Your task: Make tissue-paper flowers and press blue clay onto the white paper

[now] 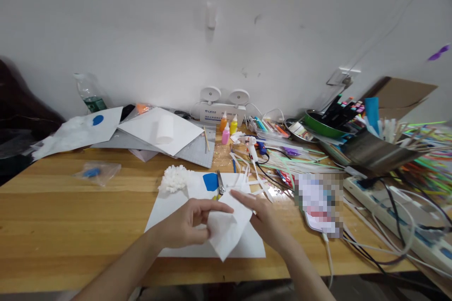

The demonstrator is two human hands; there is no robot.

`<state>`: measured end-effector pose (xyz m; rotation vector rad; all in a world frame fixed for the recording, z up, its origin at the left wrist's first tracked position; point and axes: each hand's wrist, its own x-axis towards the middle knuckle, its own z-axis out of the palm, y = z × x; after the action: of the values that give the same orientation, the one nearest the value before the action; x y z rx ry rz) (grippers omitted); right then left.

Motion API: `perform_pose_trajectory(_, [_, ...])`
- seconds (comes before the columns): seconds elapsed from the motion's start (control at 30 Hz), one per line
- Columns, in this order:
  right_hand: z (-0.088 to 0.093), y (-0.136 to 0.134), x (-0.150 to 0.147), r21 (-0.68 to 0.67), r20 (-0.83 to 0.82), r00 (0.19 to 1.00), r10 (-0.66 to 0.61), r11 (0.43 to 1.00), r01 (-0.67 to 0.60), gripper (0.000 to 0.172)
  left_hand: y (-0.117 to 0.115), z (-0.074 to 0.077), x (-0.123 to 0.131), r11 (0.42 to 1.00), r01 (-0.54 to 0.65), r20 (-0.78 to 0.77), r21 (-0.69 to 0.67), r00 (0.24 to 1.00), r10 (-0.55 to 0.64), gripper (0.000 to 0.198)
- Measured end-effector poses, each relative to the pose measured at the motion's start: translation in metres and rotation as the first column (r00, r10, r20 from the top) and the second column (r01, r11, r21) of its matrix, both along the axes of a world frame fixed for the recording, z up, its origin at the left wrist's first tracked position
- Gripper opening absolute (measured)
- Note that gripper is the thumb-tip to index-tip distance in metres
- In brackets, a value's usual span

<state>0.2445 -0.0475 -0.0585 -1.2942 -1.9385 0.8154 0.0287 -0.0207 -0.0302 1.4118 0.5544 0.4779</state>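
Between my hands is a folded piece of white paper (229, 230), held above a larger white sheet (169, 240) on the wooden table. My left hand (192, 223) grips its left side, with thumb and index finger against it. My right hand (263, 216) is at its upper right edge, fingers extended over the paper; part of that hand's grip is hidden. Just beyond the fingers lie scissors (221, 182) and a blue cut shape (211, 181). A fluffy white cluster (174, 178) rests at the sheet's upper left corner.
Behind are a grey cutting mat (197, 153), small paint bottles (225, 135) and a glue gun (252, 148) with its cable. On the right are a phone (318, 220), a power strip (416, 240) and tangled cords. A plastic bag (102, 173) lies left.
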Motion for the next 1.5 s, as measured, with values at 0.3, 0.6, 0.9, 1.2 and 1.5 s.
perform_pose_trajectory(0.3, [0.010, -0.008, -0.018, -0.096, 0.014, 0.994, 0.106, 0.990, -0.104, 0.018, 0.027, 0.028, 0.016, 0.996, 0.084, 0.103, 0.015, 0.991, -0.086, 0.051])
perform_pose_trajectory(0.6, [0.014, -0.013, -0.017, 0.031, -0.072, 0.989, -0.128, 0.991, 0.130, 0.013, 0.031, 0.027, 0.033, 0.957, -0.096, -0.281, 0.273, 0.944, 0.175, 0.028])
perform_pose_trajectory(0.9, [0.021, -0.010, -0.015, -0.034, -0.309, 0.947, -0.092, 0.996, 0.086, 0.042, 0.017, 0.020, 0.041, 0.999, 0.008, 0.067, -0.043, 0.998, -0.005, 0.037])
perform_pose_trajectory(1.2, [0.021, -0.012, -0.019, -0.091, -0.380, 0.907, -0.184, 0.983, 0.162, 0.051, 0.010, 0.002, 0.050, 0.983, -0.186, -0.001, -0.007, 0.983, 0.186, 0.033])
perform_pose_trajectory(1.5, [0.019, -0.004, -0.011, -0.033, -0.269, 0.955, -0.125, 0.992, 0.120, 0.033, 0.011, -0.006, 0.048, 0.975, -0.134, -0.200, -0.180, 0.975, 0.097, 0.044])
